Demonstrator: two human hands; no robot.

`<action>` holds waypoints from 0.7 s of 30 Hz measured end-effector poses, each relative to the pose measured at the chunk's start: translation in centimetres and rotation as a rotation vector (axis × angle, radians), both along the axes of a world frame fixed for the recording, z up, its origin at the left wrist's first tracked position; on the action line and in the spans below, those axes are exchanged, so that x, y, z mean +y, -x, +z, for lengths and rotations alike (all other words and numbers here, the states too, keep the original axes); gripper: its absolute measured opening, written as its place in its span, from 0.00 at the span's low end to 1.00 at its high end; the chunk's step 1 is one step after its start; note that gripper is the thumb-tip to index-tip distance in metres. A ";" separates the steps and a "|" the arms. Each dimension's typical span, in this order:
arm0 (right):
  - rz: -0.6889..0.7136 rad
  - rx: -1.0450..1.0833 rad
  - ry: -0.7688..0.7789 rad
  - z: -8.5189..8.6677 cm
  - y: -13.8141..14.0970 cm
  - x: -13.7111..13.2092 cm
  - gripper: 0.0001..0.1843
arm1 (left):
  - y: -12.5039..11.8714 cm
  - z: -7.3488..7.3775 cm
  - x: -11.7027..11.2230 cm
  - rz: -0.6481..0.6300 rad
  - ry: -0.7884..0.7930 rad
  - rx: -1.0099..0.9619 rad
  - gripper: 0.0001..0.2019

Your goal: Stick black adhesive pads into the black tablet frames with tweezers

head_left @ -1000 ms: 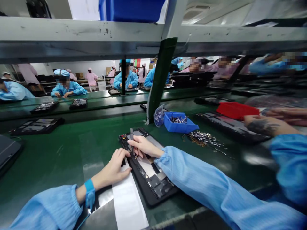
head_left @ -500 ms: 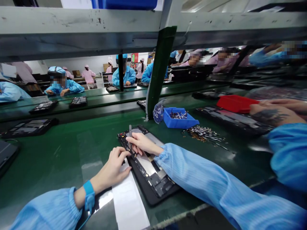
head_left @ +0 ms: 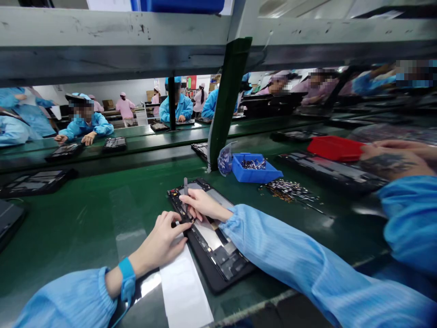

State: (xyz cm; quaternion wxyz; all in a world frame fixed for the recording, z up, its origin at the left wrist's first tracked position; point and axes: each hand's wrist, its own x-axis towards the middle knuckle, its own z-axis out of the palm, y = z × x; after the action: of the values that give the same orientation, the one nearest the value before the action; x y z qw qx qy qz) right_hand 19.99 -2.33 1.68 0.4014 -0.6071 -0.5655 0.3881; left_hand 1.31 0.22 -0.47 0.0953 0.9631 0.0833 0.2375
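A long electronics assembly hall stretches across a green-matted bench (head_left: pixel 75 228), beneath a grey steel shelf (head_left: pixel 102 32) carried on a dark green upright (head_left: pixel 227 100). Co-workers in light blue smocks (head_left: pixel 175 109) are seated along the far line, and staff in pink smocks (head_left: pixel 125 109) are seen beyond them. On the bench, a red tray (head_left: pixel 334 148), a blue parts bin (head_left: pixel 256 171) filled with small metal parts, and a clear plastic bag (head_left: pixel 225 160) are placed ahead of the wearer, with loose small parts (head_left: pixel 285 190) scattered just beside the bin. A neighbour's tattooed hand (head_left: pixel 392 165) is seen at far right, well apart from the work.

Directly in front of the wearer, an opened black tablet (head_left: pixel 218 255) is laid flat on the bench, its internals exposed, with a white paper strip (head_left: pixel 180 282) lying by its near left edge. The left hand (head_left: pixel 159 243), circled at the wrist by a blue strap (head_left: pixel 127 273), is held at that edge, its fingers (head_left: pixel 177 223) loosely spread and curled. The right hand (head_left: pixel 206 205) is placed over the tablet, its fingers (head_left: pixel 201 200) pinching a slim dark tool (head_left: pixel 185 189) held upright, its lower end hidden among the fingers. The step in hand is judged to be close work at the tablet's upper left edge, where a steady hold on the tool appears to be called for.
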 end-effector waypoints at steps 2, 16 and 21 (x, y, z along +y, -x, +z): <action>-0.007 -0.009 0.009 0.0 0.0 0.0 0.12 | 0.0 0.1 -0.1 0.022 -0.064 0.039 0.17; -0.042 0.236 -0.017 -0.7 0.0 0.3 0.17 | -0.5 0.4 -1.6 0.132 -0.229 0.281 0.22; -0.061 0.332 -0.004 -1.1 -0.2 0.5 0.17 | -0.2 0.8 -1.6 -0.028 -0.144 0.255 0.19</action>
State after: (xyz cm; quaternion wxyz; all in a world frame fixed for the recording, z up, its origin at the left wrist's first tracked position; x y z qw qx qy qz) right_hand 20.22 -1.86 0.58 0.5020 -0.5507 -0.4736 0.4695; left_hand 1.48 -1.33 0.33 0.0177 0.9909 0.0641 0.1171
